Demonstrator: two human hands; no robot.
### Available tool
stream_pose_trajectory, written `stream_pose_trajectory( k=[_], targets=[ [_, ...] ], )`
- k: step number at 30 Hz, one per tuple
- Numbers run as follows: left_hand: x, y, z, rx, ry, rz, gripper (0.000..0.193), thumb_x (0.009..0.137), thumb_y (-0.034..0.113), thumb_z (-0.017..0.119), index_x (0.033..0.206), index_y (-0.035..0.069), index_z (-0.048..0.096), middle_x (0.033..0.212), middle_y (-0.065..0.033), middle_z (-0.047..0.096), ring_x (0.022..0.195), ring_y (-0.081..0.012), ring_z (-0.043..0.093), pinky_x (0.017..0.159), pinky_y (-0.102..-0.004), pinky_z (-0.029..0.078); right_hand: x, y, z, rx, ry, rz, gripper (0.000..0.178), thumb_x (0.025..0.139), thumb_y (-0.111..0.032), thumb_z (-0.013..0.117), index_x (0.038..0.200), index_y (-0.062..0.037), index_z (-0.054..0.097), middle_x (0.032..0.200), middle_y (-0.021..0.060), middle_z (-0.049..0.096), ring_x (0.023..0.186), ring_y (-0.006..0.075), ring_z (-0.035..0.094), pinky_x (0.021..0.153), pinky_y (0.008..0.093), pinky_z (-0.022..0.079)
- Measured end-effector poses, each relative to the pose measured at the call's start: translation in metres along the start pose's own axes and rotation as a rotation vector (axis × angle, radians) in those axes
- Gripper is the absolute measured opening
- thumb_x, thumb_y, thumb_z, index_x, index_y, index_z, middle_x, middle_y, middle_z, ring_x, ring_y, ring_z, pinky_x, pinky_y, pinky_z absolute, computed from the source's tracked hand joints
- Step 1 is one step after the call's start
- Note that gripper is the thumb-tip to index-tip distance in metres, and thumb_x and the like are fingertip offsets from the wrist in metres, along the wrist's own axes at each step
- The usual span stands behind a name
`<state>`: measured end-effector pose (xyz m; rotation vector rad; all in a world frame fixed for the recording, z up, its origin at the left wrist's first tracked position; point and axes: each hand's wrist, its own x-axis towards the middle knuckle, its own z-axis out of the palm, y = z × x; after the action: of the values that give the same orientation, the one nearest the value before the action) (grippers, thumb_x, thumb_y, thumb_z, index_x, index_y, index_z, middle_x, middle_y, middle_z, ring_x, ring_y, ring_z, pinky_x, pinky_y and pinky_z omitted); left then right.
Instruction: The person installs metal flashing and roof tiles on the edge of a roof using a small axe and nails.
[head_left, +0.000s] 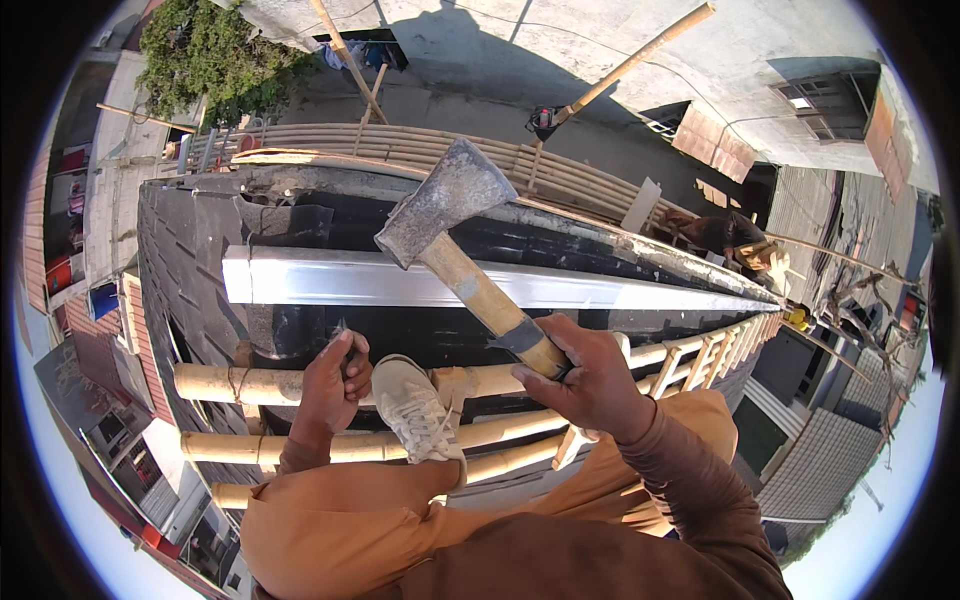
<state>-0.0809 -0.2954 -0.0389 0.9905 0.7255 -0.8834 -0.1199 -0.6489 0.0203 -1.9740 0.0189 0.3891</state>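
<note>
My right hand is wrapped round the lower end of a hatchet. Its worn grey head points up and away to the left, above a long shiny metal channel. Dark tape binds the pale wooden handle just above my fingers. My left hand is closed in a pinch over the top bamboo pole; a small thin tip shows above the fingers, too fine to name. The near side of the channel lies just beyond this hand, apart from it.
My white shoe rests on the bamboo poles, tied as a ladder-like frame over dark roof tiles. Bamboo scaffolding runs along the roof's far edge, with a drop beyond. Another person bends at the far right.
</note>
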Motion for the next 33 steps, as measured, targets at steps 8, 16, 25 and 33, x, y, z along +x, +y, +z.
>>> stream_pose_trajectory(
  k=[8,16,25,33],
  targets=[
    [-0.031,-0.025,0.028,0.231,0.062,0.026,0.033,0.109,0.032,0.051,0.122,0.004,0.059,0.077,-0.0006,0.054,0.061,-0.0091,0.056,0.051,-0.025,0.048,-0.014,0.005,0.009,0.114,-0.105,0.003,0.049,0.089,-0.026,0.076,0.128,-0.0046,0.058,0.083,0.0147,0.069,0.069,0.032,0.07,0.064,0.038,0.054],
    [-0.064,-0.053,-0.015,0.14,0.185,0.013,0.037,0.107,0.04,0.056,0.119,0.005,0.062,0.071,0.006,0.045,0.057,-0.0049,0.038,0.052,-0.0218,0.032,-0.032,0.012,0.026,0.003,-0.262,0.063,0.058,0.082,-0.02,0.079,0.133,-0.0037,0.057,0.096,0.0196,0.073,0.082,0.0387,0.072,0.073,0.0432,0.056],
    [-0.056,-0.021,0.015,0.229,0.093,0.509,0.043,0.1,0.045,0.066,0.12,0.007,0.063,0.101,0.0016,0.063,0.085,-0.0055,0.053,0.074,-0.0228,0.044,0.035,-0.021,0.102,-0.187,-0.362,-0.382,0.062,0.076,-0.02,0.084,0.133,-0.007,0.062,0.077,0.0105,0.068,0.065,0.0273,0.066,0.062,0.0384,0.052],
    [-0.152,0.048,-0.071,0.339,0.945,0.969,0.042,0.105,0.044,0.058,0.083,0.008,0.055,0.075,0.0034,0.051,0.071,-0.0075,0.046,0.065,-0.0268,0.037,0.115,-0.116,0.204,-0.173,-0.518,-0.698,0.077,0.08,-0.038,0.082,0.145,-0.0091,0.052,0.112,0.01,0.067,0.1,0.0293,0.066,0.086,0.0403,0.053]
  ],
)
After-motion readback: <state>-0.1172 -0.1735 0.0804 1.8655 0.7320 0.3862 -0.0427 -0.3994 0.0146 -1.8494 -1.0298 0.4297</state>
